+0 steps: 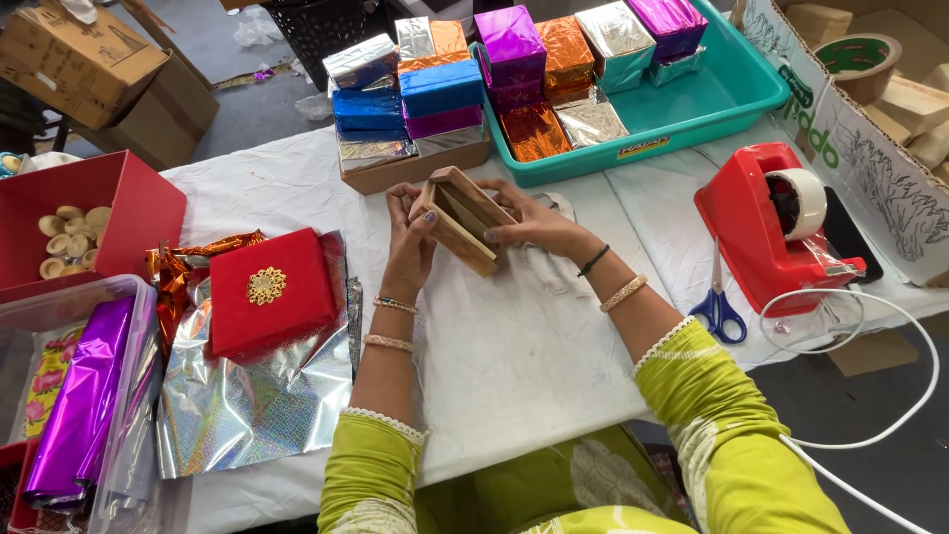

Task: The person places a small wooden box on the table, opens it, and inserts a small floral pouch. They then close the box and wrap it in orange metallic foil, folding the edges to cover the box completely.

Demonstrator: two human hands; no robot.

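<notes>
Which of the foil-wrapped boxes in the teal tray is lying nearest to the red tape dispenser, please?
The silver box at the tray's front, beside the orange one; the others sit farther back.

Head camera, looking steeply down from above the person's own arms.

The single view sits close over the white-covered table (514,356), facing forward and down: green sleeves fill the bottom edge, the left hand (410,237) and right hand (534,225) meet near the middle, and the teal tray (692,109) lies at the far top. Floor and cardboard boxes show past the table's far-left corner. There is no second view to overlap with.
</notes>
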